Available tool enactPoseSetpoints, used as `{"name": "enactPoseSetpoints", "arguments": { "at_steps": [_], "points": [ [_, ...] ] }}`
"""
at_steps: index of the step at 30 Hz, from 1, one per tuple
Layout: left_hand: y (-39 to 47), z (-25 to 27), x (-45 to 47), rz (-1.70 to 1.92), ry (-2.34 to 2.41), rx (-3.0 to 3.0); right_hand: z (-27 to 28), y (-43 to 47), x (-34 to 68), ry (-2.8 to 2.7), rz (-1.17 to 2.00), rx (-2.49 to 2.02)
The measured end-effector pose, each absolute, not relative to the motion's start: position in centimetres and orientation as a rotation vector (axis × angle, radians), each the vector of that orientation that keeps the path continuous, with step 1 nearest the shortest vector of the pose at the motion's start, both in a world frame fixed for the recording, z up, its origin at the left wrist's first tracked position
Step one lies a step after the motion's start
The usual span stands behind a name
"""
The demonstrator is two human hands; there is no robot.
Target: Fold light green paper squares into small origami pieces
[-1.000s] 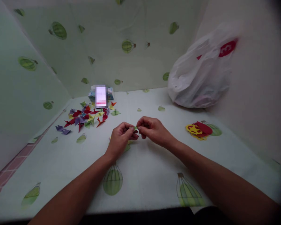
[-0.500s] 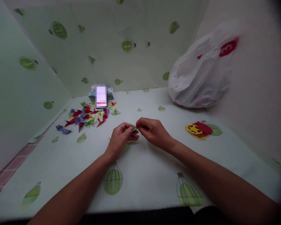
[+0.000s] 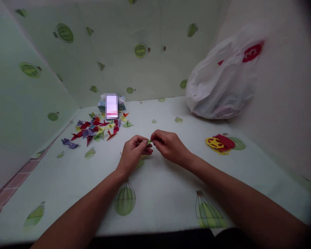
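Between my two hands is a small piece of folded green paper [image 3: 149, 141], held just above the middle of the table. My left hand [image 3: 137, 148] pinches it between thumb and fingers, and most of the paper is hidden there. From the other side my right hand [image 3: 167, 143] closes thumb and fingertips on its right end. Under my left wrist some green paper [image 3: 140, 163] shows in part on the table. A pile of folded paper cranes [image 3: 89, 133] in red, purple, yellow, green and orange lies to the left, beyond my left hand.
A lit phone [image 3: 112, 105], its screen blurred, leans on a tissue box [image 3: 121, 103] behind the pile. At the back right stands a white plastic bag [image 3: 220, 86]. Yellow and red paper cutouts [image 3: 220, 143] lie right of my right hand. Balloon-print covering lines table and walls.
Almost nothing differs. Both hands keep their hold on the green paper, with only a very slight shift of the fingers.
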State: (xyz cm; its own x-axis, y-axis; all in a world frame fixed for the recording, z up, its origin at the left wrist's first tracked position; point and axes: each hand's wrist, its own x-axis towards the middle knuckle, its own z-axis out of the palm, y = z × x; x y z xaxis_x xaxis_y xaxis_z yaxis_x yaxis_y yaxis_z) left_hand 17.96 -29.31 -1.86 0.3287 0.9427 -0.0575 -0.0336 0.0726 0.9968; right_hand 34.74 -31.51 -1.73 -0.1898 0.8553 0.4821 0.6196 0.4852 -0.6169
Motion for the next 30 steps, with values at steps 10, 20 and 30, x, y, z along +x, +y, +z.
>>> {"name": "enactPoseSetpoints", "arguments": {
  "at_steps": [10,20,30],
  "points": [
    [-29.29,-2.08,17.85,0.952,0.877,1.258,-1.60,-31.45,34.41,-1.551,0.925,-1.221],
    [-29.27,-2.09,17.93,0.977,0.878,1.253,-1.57,-31.37,34.29,-1.466,0.971,-1.220],
    [-29.22,-2.34,17.82,0.996,0.846,1.201,-1.58,-31.40,34.14,-1.373,1.081,-1.166]
  ]
}}
